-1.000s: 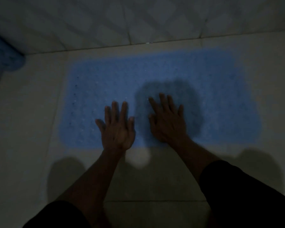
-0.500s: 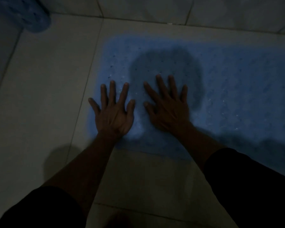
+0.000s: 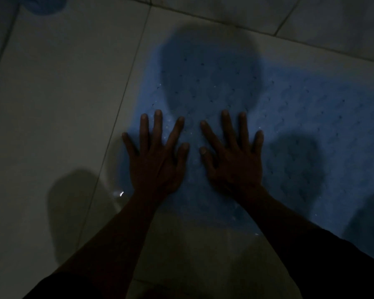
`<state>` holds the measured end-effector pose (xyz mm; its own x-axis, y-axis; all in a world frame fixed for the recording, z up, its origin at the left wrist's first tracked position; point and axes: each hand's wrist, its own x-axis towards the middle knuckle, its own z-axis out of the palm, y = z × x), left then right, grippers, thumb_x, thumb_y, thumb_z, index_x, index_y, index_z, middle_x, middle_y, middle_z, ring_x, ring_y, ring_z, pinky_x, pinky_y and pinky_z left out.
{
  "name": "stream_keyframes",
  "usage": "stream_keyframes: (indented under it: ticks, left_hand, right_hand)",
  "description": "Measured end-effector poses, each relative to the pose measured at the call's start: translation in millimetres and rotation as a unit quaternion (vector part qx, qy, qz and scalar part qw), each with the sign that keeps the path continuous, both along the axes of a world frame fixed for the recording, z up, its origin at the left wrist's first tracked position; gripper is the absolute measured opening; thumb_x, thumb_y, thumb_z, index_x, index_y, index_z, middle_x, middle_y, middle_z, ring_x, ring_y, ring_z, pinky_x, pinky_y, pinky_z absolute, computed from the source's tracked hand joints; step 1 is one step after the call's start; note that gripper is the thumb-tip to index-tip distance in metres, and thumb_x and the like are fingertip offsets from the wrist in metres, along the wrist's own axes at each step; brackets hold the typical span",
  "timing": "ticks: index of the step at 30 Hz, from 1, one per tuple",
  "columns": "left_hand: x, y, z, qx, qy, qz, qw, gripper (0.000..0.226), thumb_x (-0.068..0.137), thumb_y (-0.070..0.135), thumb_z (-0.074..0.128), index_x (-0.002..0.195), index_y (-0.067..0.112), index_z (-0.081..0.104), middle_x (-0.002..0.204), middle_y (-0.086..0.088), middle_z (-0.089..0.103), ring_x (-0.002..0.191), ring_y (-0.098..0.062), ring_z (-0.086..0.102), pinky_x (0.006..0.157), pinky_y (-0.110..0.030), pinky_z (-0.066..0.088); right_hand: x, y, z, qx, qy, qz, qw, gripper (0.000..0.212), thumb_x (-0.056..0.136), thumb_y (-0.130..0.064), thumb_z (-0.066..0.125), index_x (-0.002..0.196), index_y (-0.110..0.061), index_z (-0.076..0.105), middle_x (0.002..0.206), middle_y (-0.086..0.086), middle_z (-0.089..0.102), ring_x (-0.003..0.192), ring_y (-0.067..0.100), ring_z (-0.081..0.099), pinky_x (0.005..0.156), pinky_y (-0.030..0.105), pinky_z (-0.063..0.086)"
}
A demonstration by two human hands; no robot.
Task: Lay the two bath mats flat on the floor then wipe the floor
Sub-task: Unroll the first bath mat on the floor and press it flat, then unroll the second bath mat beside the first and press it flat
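My left hand and my right hand lie palm-down, side by side, on the left end of the blue bath mat, fingers straight and spread apart, holding nothing. The mat lies flat on the pale tiled floor and runs off to the right edge of view; its surface is dotted with small holes. Dark shadows fall across the mat above my fingertips and just right of my right hand. At the top left corner, well apart from my hands, sits a blue rolled thing, too dim to identify. My dark sleeves frame the bottom.
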<state>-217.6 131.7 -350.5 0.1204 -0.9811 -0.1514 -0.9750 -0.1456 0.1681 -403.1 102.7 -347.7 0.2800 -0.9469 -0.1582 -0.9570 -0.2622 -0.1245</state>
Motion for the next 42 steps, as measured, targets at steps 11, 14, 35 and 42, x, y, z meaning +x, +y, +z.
stream_keyframes:
  ticks: [11,14,35,42]
  left_hand:
    - [1,0,-1,-0.006,-0.023,-0.012,1.000,0.060,0.102,0.059,0.030,0.158,0.044,0.014,0.169,-0.002,0.004,0.156,-0.029,-0.002,0.117,-0.068,0.006]
    - [2,-1,0,-0.008,-0.023,-0.014,1.000,0.059,0.102,0.059,0.027,0.158,0.045,0.012,0.169,-0.002,0.004,0.155,-0.030,-0.003,0.117,-0.069,0.005]
    - [57,-84,129,0.149,0.099,-0.035,0.983,0.054,0.103,0.045,0.038,0.153,0.026,0.033,0.155,-0.008,0.035,0.140,-0.032,0.038,0.110,-0.051,0.035]
    - [151,-100,183,0.075,0.093,0.005,0.993,0.057,0.102,0.047,0.032,0.152,0.021,0.035,0.152,-0.007,0.039,0.137,-0.026,0.040,0.109,-0.042,0.037]
  right_hand:
    - [4,0,2,-0.006,0.000,-0.005,1.000,0.062,0.096,-0.061,0.033,0.154,-0.044,0.016,0.166,0.002,0.006,0.152,0.032,-0.002,0.114,0.065,0.009]
    - [5,-1,3,0.000,0.005,-0.010,1.000,0.063,0.096,-0.062,0.031,0.154,-0.045,0.012,0.166,0.001,0.002,0.152,0.031,-0.005,0.115,0.065,0.007]
    - [88,-82,142,0.165,-0.008,-0.040,0.985,0.057,0.099,-0.043,0.041,0.153,-0.033,0.024,0.158,0.006,0.027,0.139,0.032,0.035,0.108,0.052,0.038]
    - [149,-134,234,0.093,-0.042,0.012,0.995,0.058,0.094,-0.030,0.054,0.149,-0.023,0.035,0.150,0.009,0.038,0.134,0.031,0.042,0.105,0.044,0.043]
